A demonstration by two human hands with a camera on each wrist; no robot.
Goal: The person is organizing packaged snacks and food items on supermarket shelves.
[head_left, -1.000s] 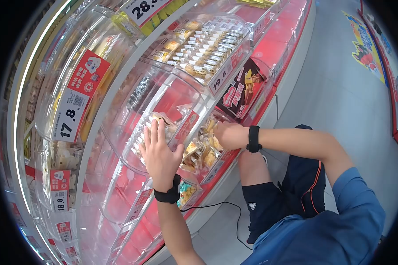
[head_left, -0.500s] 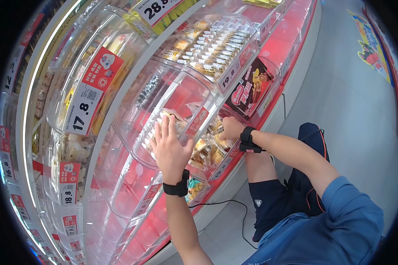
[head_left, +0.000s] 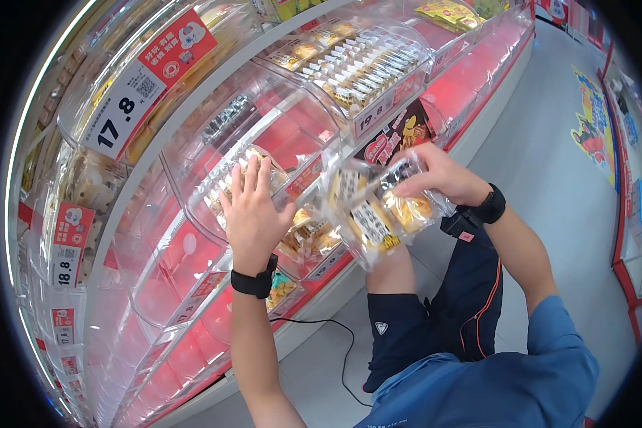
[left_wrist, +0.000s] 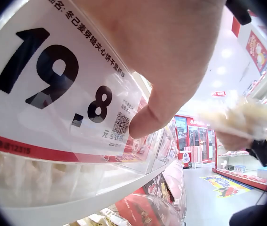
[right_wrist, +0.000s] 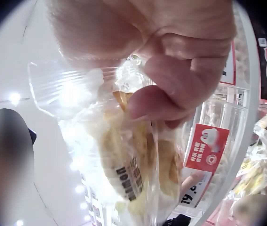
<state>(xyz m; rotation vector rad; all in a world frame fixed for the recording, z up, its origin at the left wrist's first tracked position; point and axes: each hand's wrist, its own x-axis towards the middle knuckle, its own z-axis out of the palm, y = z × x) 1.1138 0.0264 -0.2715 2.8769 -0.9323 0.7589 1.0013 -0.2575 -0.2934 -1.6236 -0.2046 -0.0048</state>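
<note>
My right hand (head_left: pixel 442 175) pinches a few clear-wrapped biscuit packets (head_left: pixel 374 222) by their film, above the knee and in front of the shelf. Through the right wrist view, the thumb and curled fingers grip the crinkled top of the wrap, with pale biscuits (right_wrist: pixel 119 155) hanging below. My left hand (head_left: pixel 253 214) lies with straight fingers on wrapped biscuits (head_left: pixel 267 162) in a clear shelf bin. In the left wrist view, its thumb (left_wrist: pixel 147 122) is beside a 19.8 price tag (left_wrist: pixel 53 70).
Below the left hand, a lower bin holds more wrapped biscuits (head_left: pixel 310 232). A black box (head_left: pixel 399 132) stands farther along that row. Clear bins with price tags (head_left: pixel 125 100) line the curved shelf. A black cable (head_left: pixel 346 349) runs down to the floor.
My right hand has come up out of the lower bin, bringing biscuit packets away from the shelf. The left hand stays on the upper bin's biscuits. The head view has shifted slightly.
</note>
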